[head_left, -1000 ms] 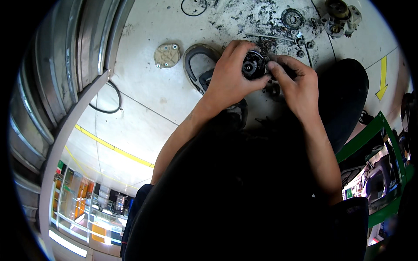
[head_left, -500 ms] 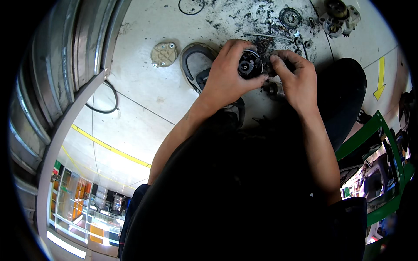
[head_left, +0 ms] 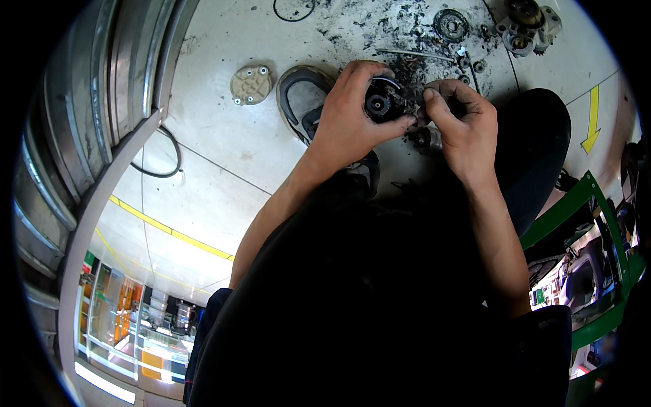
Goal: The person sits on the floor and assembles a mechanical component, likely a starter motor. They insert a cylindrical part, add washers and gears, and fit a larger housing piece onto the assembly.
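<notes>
My left hand point(head_left: 344, 112) is curled around a round, dark, hollow machine part point(head_left: 378, 104), thumb along its near side and fingers over the far side. A ridged hub with a small central hole shows inside its rim. To its right, my right hand point(head_left: 466, 125) is closed in a pinch, thumb against bent fingers. A small dark piece point(head_left: 416, 102) shows between the two hands; whether it belongs to the round part I cannot tell. Both sets of fingertips are blackened. Just below them a short metal cylinder point(head_left: 426, 139) lies on the floor.
Black grime, a thin rod point(head_left: 415, 54), a toothed ring point(head_left: 451, 26) and several small round parts lie beyond my hands. A cast metal housing point(head_left: 527, 28) stands far right. A beige cover point(head_left: 251, 85) lies left of my shoe point(head_left: 298, 98). Ribbed metal point(head_left: 88, 102) lines the left side.
My left hand and the round part have shifted slightly left. My right hand has moved slightly right, widening the gap, where more of the small dark piece shows.
</notes>
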Available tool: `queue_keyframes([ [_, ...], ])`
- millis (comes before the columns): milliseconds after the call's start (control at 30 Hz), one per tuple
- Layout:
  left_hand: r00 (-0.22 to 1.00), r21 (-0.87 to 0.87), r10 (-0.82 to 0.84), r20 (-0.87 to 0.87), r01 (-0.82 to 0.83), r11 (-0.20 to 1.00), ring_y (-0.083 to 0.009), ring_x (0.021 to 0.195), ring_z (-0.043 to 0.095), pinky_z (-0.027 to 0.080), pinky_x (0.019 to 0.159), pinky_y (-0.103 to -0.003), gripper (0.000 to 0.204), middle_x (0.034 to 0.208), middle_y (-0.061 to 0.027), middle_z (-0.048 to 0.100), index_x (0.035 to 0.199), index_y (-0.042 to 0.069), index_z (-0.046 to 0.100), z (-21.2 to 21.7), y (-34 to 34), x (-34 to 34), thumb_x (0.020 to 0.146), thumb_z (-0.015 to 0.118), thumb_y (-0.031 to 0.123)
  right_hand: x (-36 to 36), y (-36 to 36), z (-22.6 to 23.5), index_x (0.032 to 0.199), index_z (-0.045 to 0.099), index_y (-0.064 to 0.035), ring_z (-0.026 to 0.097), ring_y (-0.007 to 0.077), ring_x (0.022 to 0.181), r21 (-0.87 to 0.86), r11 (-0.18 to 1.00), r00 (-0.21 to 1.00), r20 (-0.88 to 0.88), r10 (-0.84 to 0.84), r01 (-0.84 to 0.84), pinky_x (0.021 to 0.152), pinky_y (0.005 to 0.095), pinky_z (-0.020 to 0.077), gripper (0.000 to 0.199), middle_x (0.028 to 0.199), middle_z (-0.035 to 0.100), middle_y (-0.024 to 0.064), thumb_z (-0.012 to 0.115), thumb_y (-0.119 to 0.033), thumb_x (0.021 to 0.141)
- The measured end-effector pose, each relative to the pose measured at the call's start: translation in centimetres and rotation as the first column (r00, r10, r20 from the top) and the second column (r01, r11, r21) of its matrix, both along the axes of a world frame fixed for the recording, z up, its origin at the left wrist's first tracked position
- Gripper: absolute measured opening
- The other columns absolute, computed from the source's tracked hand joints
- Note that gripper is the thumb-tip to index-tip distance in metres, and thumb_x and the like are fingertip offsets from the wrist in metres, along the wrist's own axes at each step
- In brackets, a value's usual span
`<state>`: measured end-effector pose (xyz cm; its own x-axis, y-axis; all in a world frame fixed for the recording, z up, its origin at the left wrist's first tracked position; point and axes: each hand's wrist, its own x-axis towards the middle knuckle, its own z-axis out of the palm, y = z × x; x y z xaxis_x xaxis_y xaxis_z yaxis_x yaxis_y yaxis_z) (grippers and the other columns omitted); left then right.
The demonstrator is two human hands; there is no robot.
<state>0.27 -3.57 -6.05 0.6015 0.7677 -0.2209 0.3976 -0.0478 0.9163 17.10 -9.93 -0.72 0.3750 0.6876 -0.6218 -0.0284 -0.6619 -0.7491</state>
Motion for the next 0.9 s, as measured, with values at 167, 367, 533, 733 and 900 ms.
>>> queue_keyframes([
  [167, 1.000, -0.053, 0.001, 0.020, 0.000, 0.999, -0.0211, 0.100, 0.063, 0.049, 0.088, -0.033, 0.062, 0.109, -0.0103, 0.062, 0.118, 0.003, 0.055, -0.2, 0.0, -0.1, 0.067, 0.087, 0.018, 0.1, -0.1, -0.4, 0.090, 0.065, 0.0060, 0.051, 0.0032, 0.067, 0.010, 0.995, 0.988, -0.121, -0.095, 0.097, 0.062, 0.0215, 0.0439, 0.017, 0.071, 0.062, 0.0002, 0.067, -0.011, 0.090],
  [367, 0.998, -0.152, 0.012, 0.057, -0.004, 0.988, -0.0336, 0.110, 0.056, 0.047, 0.093, -0.042, 0.071, 0.118, -0.0152, 0.055, 0.121, 0.003, 0.054, 0.2, -0.1, -0.3, 0.066, 0.088, 0.034, -0.4, -0.4, 1.0, 0.086, 0.065, 0.0051, 0.047, 0.0022, 0.064, -0.025, 0.999, 0.994, 0.098, 0.040, -0.038, 0.059, 0.0204, 0.0411, 0.016, 0.066, 0.057, -0.0016, 0.068, -0.011, 0.087],
  [533, 0.997, -0.071, -0.031, 0.068, 0.036, 0.997, -0.0344, 0.111, 0.056, 0.047, 0.094, -0.041, 0.075, 0.122, -0.0150, 0.053, 0.124, 0.006, 0.057, 0.1, -0.2, -0.3, 0.061, 0.090, 0.031, -0.4, -0.2, 1.2, 0.087, 0.065, 0.0045, 0.050, 0.0040, 0.064, -0.035, 0.998, 0.994, 0.093, 0.051, -0.048, 0.060, 0.0217, 0.0435, 0.017, 0.066, 0.059, 0.0007, 0.069, -0.012, 0.087],
  [733, 0.995, 0.002, -0.082, 0.065, 0.082, 0.997, -0.0327, 0.112, 0.056, 0.047, 0.095, -0.040, 0.069, 0.121, -0.0143, 0.053, 0.123, 0.007, 0.060, 0.1, -0.1, 0.2, 0.062, 0.089, 0.025, -0.3, -0.1, -0.2, 0.093, 0.066, 0.0026, 0.063, 0.0137, 0.065, 0.104, 0.974, 0.928, 0.339, 0.157, -0.203, 0.065, 0.0276, 0.0502, 0.019, 0.071, 0.065, 0.0117, 0.070, -0.014, 0.085],
  [900, 0.996, -0.042, -0.057, 0.071, 0.060, 0.997, -0.0329, 0.113, 0.055, 0.046, 0.095, -0.040, 0.068, 0.122, -0.0144, 0.053, 0.122, 0.006, 0.060, 0.2, -0.2, 0.3, 0.063, 0.089, 0.025, -0.4, 0.1, 0.8, 0.099, 0.068, 0.0023, 0.066, 0.0119, 0.070, 0.005, 0.985, 0.962, 0.216, 0.168, -0.173, 0.064, 0.0266, 0.0509, 0.020, 0.079, 0.069, 0.0121, 0.070, -0.014, 0.088],
])
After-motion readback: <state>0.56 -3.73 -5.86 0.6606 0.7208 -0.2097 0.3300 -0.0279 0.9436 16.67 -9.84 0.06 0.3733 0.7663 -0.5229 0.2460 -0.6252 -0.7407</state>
